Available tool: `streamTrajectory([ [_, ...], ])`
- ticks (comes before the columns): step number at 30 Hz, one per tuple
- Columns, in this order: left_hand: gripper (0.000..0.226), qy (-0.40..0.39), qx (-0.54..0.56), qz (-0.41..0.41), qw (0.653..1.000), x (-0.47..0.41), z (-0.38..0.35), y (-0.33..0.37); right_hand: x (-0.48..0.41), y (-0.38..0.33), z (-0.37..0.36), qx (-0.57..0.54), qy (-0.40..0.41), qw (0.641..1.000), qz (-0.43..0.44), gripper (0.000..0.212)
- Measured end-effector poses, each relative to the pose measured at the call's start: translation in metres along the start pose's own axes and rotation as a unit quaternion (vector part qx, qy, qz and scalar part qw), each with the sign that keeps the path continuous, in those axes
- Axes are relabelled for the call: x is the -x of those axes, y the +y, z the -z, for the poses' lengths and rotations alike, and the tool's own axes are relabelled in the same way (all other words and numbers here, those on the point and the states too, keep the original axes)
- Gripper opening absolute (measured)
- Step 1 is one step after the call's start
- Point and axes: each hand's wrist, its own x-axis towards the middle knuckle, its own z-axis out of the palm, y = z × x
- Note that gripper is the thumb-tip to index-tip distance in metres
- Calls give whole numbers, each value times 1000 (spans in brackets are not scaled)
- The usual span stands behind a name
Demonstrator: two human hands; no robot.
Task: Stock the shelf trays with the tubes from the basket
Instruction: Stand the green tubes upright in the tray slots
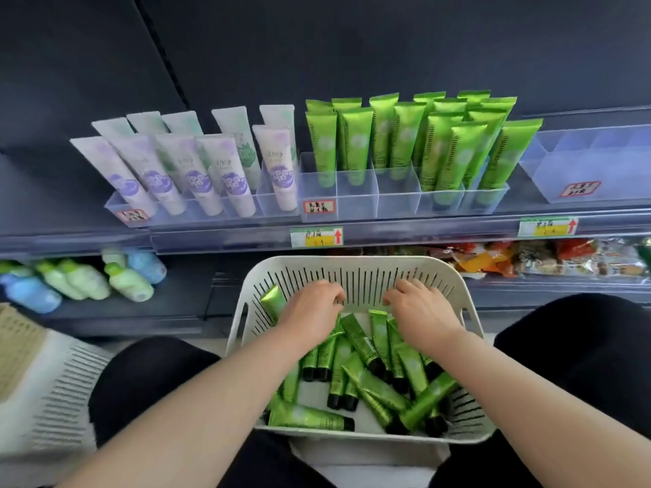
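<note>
A white slotted basket [355,272] sits on my lap, holding several loose green tubes [359,343] with black caps. Both hands are inside it near the far wall. My left hand [310,311] has its fingers curled, and one green tube [273,300] sticks out from under its left side. My right hand [422,313] is palm down over the pile with fingers curled; what is under it is hidden. On the shelf above, a clear divided tray [398,202] holds several upright green tubes [408,139]. Its middle front compartments show no tubes.
Left of the green tray stands a clear tray of white and purple tubes [197,170]. An unfilled clear tray [595,170] stands at the right. The lower shelf holds small bottles [84,276] at the left and snack packets [549,258] at the right. Another basket [42,382] lies at my left.
</note>
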Motion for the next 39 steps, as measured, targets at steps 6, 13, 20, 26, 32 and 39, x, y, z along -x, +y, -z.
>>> streamTrajectory([
  [6,20,-86,6,54,995,36,-57,-38,18,6,-33,26,-231,973,-5,32],
  [13,23,-101,36,49,993,30,-71,-36,30,5,-45,215,-376,900,50,29],
  [20,23,-143,19,45,989,24,-72,-35,31,0,-30,220,-382,896,54,30],
  [26,15,-211,-10,69,975,8,-84,-15,27,18,-12,-23,-266,963,19,23],
  [32,11,-301,-74,139,940,-1,-103,20,21,30,-5,-186,-160,969,-27,40],
  [39,15,-296,-45,232,925,-8,-118,32,17,35,-27,-201,-101,973,-50,48],
])
